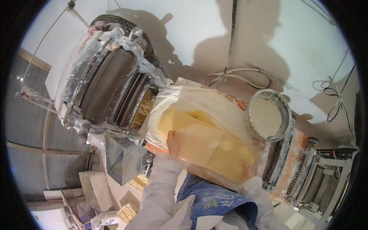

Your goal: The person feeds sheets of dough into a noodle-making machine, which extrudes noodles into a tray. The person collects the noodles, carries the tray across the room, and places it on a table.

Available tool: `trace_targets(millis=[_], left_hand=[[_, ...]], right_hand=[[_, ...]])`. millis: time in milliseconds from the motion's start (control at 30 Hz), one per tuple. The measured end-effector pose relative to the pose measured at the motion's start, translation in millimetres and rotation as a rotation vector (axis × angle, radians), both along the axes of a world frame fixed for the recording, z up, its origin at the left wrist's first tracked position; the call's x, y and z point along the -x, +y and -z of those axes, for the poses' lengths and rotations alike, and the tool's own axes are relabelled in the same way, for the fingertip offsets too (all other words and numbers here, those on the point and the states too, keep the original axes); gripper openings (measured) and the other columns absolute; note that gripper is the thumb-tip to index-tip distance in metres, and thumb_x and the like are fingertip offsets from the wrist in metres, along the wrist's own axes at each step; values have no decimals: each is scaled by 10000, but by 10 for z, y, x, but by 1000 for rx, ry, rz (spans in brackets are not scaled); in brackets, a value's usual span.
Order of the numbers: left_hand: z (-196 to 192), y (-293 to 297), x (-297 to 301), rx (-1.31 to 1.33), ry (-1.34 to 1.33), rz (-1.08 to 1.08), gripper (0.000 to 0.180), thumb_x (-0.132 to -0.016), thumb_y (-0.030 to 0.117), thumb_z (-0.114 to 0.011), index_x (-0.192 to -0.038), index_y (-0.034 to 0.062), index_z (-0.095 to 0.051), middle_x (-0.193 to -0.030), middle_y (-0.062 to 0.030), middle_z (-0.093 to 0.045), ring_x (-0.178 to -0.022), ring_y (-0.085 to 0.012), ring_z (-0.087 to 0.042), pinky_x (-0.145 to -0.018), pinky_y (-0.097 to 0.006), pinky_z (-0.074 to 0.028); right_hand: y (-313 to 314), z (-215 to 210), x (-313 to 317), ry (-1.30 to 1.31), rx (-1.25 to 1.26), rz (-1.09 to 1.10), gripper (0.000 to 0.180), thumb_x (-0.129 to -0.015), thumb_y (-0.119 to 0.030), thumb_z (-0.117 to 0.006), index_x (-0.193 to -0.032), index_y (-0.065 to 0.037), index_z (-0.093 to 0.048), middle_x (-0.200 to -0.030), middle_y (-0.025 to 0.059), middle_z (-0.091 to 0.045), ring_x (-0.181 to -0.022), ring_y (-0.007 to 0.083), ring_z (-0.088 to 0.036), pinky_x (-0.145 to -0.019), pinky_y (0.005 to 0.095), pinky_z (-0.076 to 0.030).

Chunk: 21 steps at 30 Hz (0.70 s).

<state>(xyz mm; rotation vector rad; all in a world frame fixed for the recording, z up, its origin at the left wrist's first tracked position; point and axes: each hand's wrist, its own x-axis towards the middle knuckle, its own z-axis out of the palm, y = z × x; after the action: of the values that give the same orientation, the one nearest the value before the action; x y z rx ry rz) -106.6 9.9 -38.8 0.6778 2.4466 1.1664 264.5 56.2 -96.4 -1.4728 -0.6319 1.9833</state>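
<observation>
Your left hand (173, 142) is closed at the left edge of the upper layer of a yellow sheet (232, 155), thumb uppermost, pinching it; the layer hides part of your fingers. Your right hand (247, 171) is at the sheet's right end, touching the edge, its fingers blurred; whether they pinch or lie flat cannot be told. Both arms wear pale sleeves (163, 188), and a blue apron (214, 197) shows between them.

The yellow sheet lies in front of you, smooth, matte and dough-like, in overlapping layers: a deeper yellow fold shows behind, and a faint crease crosses the paler top layer. It rests on whitish, wrinkled plastic sheeting (226, 101) over an orange, powder-dusted surface (234, 100).

Just beyond its right end stands a round bowl (285, 122), its wall smeared with white, holding a pale, flat-topped mass that looks like powder. To your left is a large roller machine (105, 82), crusted with white, with straw-coloured strands (145, 109) at its side nearest the sheet. Below it hangs an angular metal chute (124, 161); what is in it cannot be made out. Further down on the left are a cream tub (96, 189) and yellowish bundles (128, 211). To your right, more rollers (280, 157) are dusted white. Behind, a dark rope (232, 36) hangs against a pale wall (184, 23).
</observation>
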Motion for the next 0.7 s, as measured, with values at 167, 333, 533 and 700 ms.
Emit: trace_targets(millis=[167, 333, 533, 700], left_hand=[[290, 202, -57, 156, 396, 258, 369, -786, 128, -435, -1084, -90, -427, -1143, -254, -432, -1061, -351, -420, -929, -390, -308], [237, 164, -139, 258, 386, 331, 434, -794, 121, -410, -1162, -102, -352, -1183, -257, -397, -1112, -347, -381, -966, -385, -269], [187, 175, -794, 208, 158, 354, 421, -823, 145, -402, -1176, -71, -328, -1172, -267, -390, -1071, -378, -396, -912, -397, -318], [116, 236, -1006, 79, 331, 292, 320, -833, 153, -401, -1110, -6, -408, -1013, -230, -507, -900, -378, -496, -784, -418, -391]], right_hand=[[174, -688, 372, -85, 191, 2, 386, -769, -222, -565, -1094, -41, -462, -993, 109, -551, -868, 247, -556, -736, 391, -467], [158, -1157, 329, 83, 340, -114, 411, -765, -237, -573, -1102, -32, -458, -1028, 106, -538, -915, 239, -539, -743, 370, -466], [-9, -1239, -432, 109, 54, 52, 441, -736, -103, -600, -1130, -17, -420, -1033, 112, -531, -936, 228, -528, -778, 371, -455], [40, -916, -653, -512, -344, -225, 508, -707, -115, -638, -1138, 12, -399, -1002, 113, -538, -896, 219, -521, -806, 316, -428]])
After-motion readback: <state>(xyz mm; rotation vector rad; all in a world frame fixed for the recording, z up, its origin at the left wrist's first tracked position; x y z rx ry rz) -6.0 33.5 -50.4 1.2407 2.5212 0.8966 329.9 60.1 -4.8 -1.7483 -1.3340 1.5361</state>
